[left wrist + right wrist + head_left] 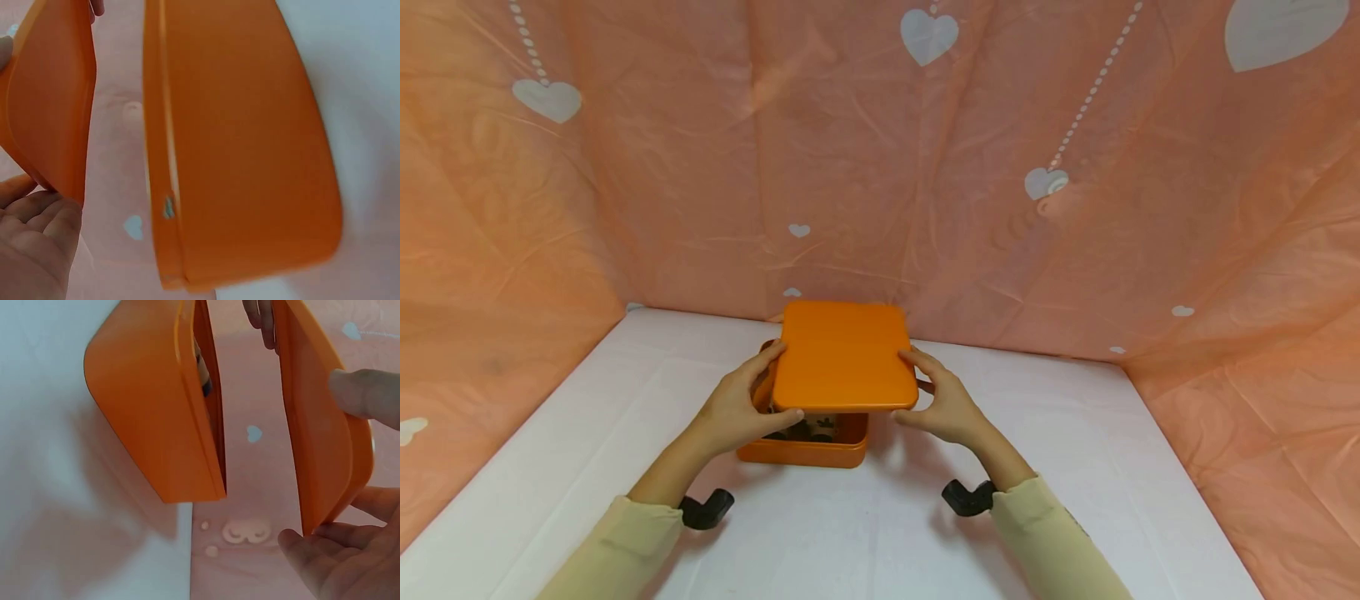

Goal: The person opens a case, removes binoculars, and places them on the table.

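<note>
An orange lid [846,354] is held up by both hands, above and a little right of an orange box [801,453]. My left hand [733,408] grips the lid's left edge, with the thumb at the near corner. At the opposite edge my right hand [947,404] grips it the same way. Both wrist views show a gap between the raised lid [53,94] and the box [147,406]. Inside the box lie dark and pale items [820,427], mostly hidden under the lid, so their kind cannot be told.
The box stands on a white-covered table [850,542] near its back edge. Pink cloth [850,167] with white hearts hangs behind and along both sides. A black angled piece [707,508] sits at the left wrist and another black piece [968,498] at the right.
</note>
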The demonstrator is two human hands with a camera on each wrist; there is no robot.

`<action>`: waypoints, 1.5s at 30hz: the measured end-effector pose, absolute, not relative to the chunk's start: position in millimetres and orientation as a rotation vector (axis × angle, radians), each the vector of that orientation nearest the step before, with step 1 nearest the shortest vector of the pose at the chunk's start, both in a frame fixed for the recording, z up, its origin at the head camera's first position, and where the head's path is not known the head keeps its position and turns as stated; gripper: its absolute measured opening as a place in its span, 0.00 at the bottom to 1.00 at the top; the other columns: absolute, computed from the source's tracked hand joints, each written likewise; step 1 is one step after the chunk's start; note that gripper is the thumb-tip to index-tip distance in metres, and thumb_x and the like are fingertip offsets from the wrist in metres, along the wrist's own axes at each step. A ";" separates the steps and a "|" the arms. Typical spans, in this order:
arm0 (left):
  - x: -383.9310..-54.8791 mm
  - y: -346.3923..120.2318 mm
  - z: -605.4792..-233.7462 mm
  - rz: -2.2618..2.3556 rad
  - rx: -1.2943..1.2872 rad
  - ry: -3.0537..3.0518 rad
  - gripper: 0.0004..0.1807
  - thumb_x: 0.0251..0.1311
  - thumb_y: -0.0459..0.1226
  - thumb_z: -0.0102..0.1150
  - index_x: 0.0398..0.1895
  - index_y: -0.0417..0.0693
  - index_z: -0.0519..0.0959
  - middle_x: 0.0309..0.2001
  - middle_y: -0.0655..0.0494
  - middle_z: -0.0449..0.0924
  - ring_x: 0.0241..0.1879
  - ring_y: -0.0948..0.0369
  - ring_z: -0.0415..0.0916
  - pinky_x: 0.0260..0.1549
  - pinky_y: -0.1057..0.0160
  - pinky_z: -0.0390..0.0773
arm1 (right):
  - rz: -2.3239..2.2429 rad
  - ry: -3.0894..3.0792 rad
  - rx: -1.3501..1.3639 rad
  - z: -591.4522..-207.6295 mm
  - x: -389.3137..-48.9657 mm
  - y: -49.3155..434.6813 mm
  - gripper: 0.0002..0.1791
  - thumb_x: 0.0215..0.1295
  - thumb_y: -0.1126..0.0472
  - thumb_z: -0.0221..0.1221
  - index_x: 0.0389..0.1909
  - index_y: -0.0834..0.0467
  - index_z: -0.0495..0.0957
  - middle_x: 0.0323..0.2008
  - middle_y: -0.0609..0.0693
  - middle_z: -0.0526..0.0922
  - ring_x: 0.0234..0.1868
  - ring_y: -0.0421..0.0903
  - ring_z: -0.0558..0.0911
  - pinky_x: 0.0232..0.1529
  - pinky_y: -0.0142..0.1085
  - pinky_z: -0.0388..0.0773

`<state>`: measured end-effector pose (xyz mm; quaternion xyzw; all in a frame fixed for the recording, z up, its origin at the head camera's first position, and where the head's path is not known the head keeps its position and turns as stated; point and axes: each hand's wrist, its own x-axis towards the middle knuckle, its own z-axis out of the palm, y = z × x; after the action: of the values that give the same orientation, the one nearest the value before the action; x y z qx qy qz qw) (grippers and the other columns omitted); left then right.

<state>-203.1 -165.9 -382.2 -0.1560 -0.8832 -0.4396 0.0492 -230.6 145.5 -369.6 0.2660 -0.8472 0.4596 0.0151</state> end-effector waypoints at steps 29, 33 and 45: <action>-206.0 -121.4 -371.0 -1.221 -0.705 -2.633 0.54 0.45 0.46 0.75 0.75 0.47 0.55 0.75 0.49 0.55 0.71 0.48 0.59 0.65 0.45 0.67 | 1.293 -2.718 0.782 -357.7 -225.2 200.4 0.48 0.45 0.70 0.70 0.71 0.62 0.60 0.71 0.61 0.60 0.70 0.60 0.64 0.62 0.50 0.72; -205.5 -113.7 -372.0 -1.190 -0.696 -2.671 0.53 0.46 0.49 0.73 0.75 0.51 0.54 0.76 0.54 0.53 0.72 0.49 0.57 0.65 0.44 0.66 | 1.262 -2.721 0.791 -357.9 -224.4 209.2 0.48 0.46 0.70 0.70 0.71 0.63 0.59 0.71 0.62 0.60 0.70 0.61 0.64 0.61 0.51 0.73; -205.0 -89.6 -375.6 -1.209 -0.726 -2.711 0.51 0.48 0.48 0.72 0.74 0.48 0.56 0.76 0.54 0.51 0.72 0.52 0.58 0.67 0.48 0.65 | 1.241 -2.763 0.797 -363.0 -221.3 235.4 0.50 0.46 0.71 0.70 0.72 0.63 0.57 0.72 0.63 0.58 0.70 0.63 0.63 0.61 0.53 0.71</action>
<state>-205.0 -89.6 -375.6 -0.2373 -0.8863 -0.3954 0.0429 -221.3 235.4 -363.0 0.2544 -0.8822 0.3962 0.0049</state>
